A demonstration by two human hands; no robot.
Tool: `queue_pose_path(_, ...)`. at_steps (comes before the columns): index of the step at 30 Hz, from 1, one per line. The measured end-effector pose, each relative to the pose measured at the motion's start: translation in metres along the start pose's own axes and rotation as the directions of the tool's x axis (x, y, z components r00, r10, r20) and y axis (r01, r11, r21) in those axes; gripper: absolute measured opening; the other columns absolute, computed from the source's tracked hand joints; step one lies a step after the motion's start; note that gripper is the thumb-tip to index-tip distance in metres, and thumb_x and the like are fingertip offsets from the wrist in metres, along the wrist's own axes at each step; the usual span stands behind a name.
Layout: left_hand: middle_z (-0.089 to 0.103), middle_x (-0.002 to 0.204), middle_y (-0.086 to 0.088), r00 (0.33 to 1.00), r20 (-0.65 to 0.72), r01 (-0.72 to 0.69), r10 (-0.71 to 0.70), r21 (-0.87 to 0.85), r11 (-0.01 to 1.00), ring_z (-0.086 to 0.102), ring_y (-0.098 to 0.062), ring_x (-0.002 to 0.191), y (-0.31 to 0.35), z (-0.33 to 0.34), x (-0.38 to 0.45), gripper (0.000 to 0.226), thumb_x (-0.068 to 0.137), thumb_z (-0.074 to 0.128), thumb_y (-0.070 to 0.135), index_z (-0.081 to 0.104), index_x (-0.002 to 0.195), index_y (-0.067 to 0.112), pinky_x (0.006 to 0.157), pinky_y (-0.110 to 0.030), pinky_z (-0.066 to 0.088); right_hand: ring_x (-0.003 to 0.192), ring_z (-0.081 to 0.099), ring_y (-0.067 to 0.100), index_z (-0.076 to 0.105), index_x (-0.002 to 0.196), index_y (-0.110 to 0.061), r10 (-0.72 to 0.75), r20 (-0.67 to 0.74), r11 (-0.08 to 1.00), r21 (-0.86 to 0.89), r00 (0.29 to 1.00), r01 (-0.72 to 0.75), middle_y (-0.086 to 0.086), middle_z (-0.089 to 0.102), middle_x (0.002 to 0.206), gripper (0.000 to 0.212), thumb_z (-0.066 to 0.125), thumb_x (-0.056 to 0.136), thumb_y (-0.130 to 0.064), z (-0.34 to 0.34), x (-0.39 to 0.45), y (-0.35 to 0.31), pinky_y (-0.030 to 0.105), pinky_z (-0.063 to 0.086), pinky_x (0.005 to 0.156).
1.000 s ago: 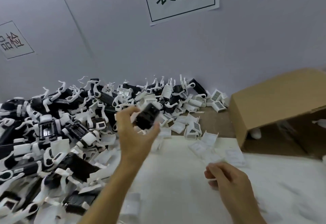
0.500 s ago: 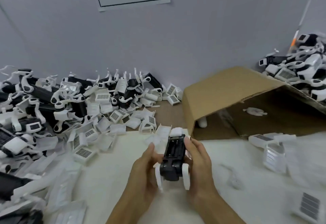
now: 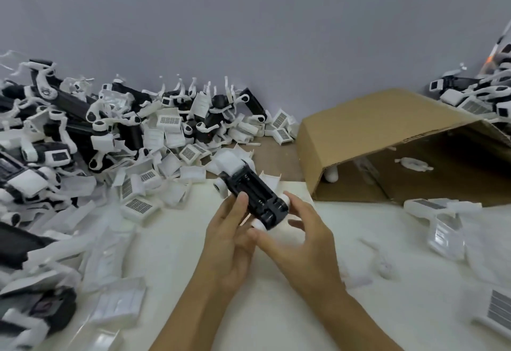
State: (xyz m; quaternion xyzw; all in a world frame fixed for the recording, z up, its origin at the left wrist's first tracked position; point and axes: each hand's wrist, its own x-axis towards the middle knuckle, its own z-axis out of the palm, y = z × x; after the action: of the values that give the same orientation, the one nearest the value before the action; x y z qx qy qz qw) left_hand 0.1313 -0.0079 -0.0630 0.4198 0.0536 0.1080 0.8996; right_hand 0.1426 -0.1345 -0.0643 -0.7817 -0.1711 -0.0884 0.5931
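Observation:
A black plastic toy body (image 3: 254, 194) with white round wheels and a white front piece is held above the white table (image 3: 276, 309), its underside with the battery slots facing up. My left hand (image 3: 231, 243) grips it from the left, thumb on its side. My right hand (image 3: 301, 243) holds its near end, fingers curled round the wheel end. The body points away and to the left.
A big heap of black and white toy parts (image 3: 83, 135) fills the left side up to the wall. A cardboard box (image 3: 387, 140) lies on its side at right, with more parts (image 3: 475, 99) behind it. White pieces (image 3: 442, 223) lie at right.
My left hand brought the black body from over the heap to the table's middle and my right hand took hold of it. Since half a second ago it has turned leftward.

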Motion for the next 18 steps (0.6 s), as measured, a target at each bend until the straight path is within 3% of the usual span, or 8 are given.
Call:
queue_pose_path(2,0.07,0.12,-0.026,1.0,0.013,-0.01,0.01,0.031,0.999,0.069,-0.038,0.112,-0.0017,0.0017,0.0012,0.05,0.077,0.079,0.036,0.073,0.115,0.004,0.086,-0.035,0.06,0.106,0.062,-0.001,0.064,0.117,-0.028,-0.028,-0.061,0.999,-0.035,0.998,0.026,-0.02,0.069,0.107,0.067,0.089,0.06,-0.052,-0.0011,-0.0001,0.0006,0.022,0.049,0.094)
queue_pose_path(5,0.073,0.113,-0.024,1.0,0.023,0.003,-0.004,0.072,0.997,0.07,-0.04,0.107,-0.0056,0.0051,0.0008,0.037,0.082,0.077,0.032,0.077,0.109,0.008,0.076,-0.031,0.06,0.09,0.066,0.007,0.068,0.091,-0.029,-0.07,-0.106,0.997,-0.044,0.992,0.065,-0.017,0.071,0.086,0.044,0.075,0.059,-0.058,-0.0085,0.0002,0.0013,0.021,0.051,0.083)
queue_pose_path(7,0.073,0.112,-0.025,1.0,0.019,-0.011,0.009,0.08,0.997,0.07,-0.042,0.106,-0.0061,0.0051,0.0012,0.033,0.084,0.075,0.032,0.077,0.108,0.009,0.075,-0.032,0.06,0.086,0.066,0.01,0.068,0.085,-0.027,-0.073,-0.087,0.996,-0.056,0.994,0.068,-0.014,0.07,0.081,0.037,0.074,0.062,-0.055,-0.009,0.0009,0.0013,0.021,0.05,0.079)
queue_pose_path(11,0.072,0.113,-0.026,1.0,0.001,-0.029,0.029,0.075,0.997,0.07,-0.04,0.108,-0.0065,0.0068,0.0016,0.043,0.082,0.082,0.038,0.076,0.109,0.005,0.087,-0.039,0.06,0.098,0.063,0.0,0.059,0.095,-0.039,-0.055,-0.086,0.998,-0.027,0.995,0.053,-0.022,0.069,0.094,0.038,0.08,0.063,-0.047,-0.0042,0.0033,0.0005,0.011,0.044,0.083)
queue_pose_path(13,0.071,0.116,-0.026,0.999,0.007,-0.038,0.037,0.077,0.996,0.069,-0.039,0.11,-0.0076,0.0088,0.0004,0.052,0.077,0.082,0.042,0.074,0.111,0.004,0.094,-0.043,0.058,0.092,0.064,0.004,0.062,0.092,-0.032,-0.073,-0.073,0.995,-0.073,0.995,0.068,-0.017,0.069,0.089,0.038,0.081,0.063,-0.047,-0.0057,0.003,0.0016,0.015,0.047,0.083)
queue_pose_path(15,0.072,0.116,-0.022,0.998,0.009,-0.061,0.061,0.093,0.994,0.07,-0.036,0.11,-0.0069,0.0095,0.0001,0.048,0.077,0.084,0.042,0.076,0.109,0.007,0.091,-0.044,0.059,0.093,0.066,0.007,0.066,0.095,-0.028,-0.082,-0.039,0.991,-0.107,0.996,0.077,-0.015,0.072,0.089,0.037,0.084,0.066,-0.041,-0.0061,0.0033,0.0048,0.017,0.049,0.084)
queue_pose_path(17,0.076,0.111,-0.014,0.991,-0.019,-0.131,0.136,0.164,0.978,0.072,-0.03,0.108,-0.0056,0.0084,0.0006,0.032,0.078,0.084,0.034,0.079,0.103,0.014,0.086,-0.041,0.059,0.107,0.06,-0.01,0.063,0.114,-0.04,-0.046,-0.015,0.997,-0.055,0.999,0.045,-0.032,0.068,0.106,0.055,0.088,0.067,-0.032,-0.0049,0.0038,0.0075,0.005,0.042,0.088)
queue_pose_path(18,0.078,0.106,-0.008,0.976,-0.036,-0.2,0.216,0.253,0.946,0.073,-0.024,0.104,-0.0055,0.0067,0.001,0.024,0.077,0.083,0.029,0.08,0.099,0.02,0.084,-0.038,0.058,0.115,0.049,-0.023,0.052,0.126,-0.047,-0.015,-0.012,1.0,-0.014,1.0,0.014,-0.045,0.058,0.116,0.071,0.086,0.066,-0.033,-0.0036,0.0036,0.007,-0.001,0.037,0.091)
